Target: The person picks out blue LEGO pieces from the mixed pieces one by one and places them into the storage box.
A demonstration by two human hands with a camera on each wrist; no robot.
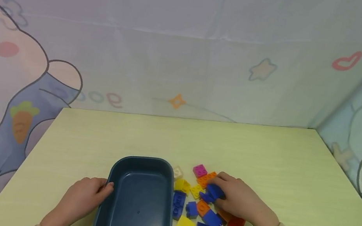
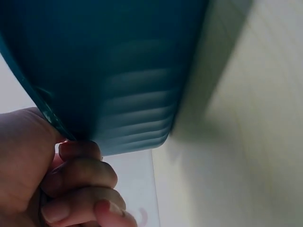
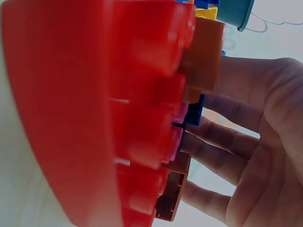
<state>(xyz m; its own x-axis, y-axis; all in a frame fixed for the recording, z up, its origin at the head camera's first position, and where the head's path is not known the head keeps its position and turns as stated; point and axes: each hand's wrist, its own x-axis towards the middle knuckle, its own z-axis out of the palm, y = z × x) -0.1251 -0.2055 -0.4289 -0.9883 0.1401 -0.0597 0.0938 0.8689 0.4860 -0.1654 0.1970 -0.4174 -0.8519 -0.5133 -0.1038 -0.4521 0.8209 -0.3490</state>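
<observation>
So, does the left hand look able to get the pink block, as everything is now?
Probably not directly: the left hand grips the tray, which stands between that hand and the pink block.

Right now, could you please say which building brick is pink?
The pink building brick, farthest back of all, beside an orange brick near the right hand; no other is pink.
</observation>
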